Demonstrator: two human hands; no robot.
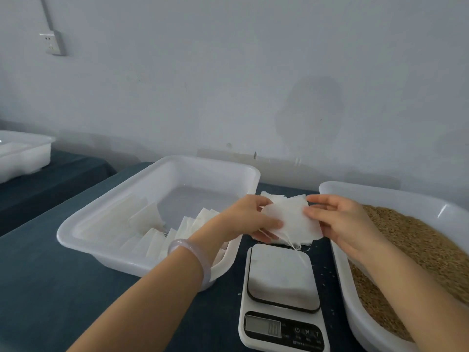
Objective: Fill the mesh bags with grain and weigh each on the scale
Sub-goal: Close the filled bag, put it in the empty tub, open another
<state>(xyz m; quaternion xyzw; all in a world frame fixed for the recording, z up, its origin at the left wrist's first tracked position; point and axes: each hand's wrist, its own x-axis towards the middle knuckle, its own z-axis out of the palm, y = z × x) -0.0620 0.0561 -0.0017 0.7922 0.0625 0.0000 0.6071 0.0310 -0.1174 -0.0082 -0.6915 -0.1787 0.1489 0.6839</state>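
A stack of white mesh bags (291,219) is held in the air above the far end of the scale (283,295). My left hand (250,217) grips the stack's left side, thumb on top. My right hand (340,219) pinches its right edge. Thin drawstrings hang from the stack's lower corner toward the scale's platform. The white scale lies flat on the blue cloth; I cannot read its display. Brown grain (416,255) fills the white tub (340,191) on the right. More flat mesh bags (162,237) lie in the white tub (106,212) on the left.
A pale bangle (193,257) circles my left wrist. A few grains are scattered on the blue cloth (50,288) beside the scale. Another white tub (22,153) stands far left on a second table. A wall with a socket (52,43) lies behind.
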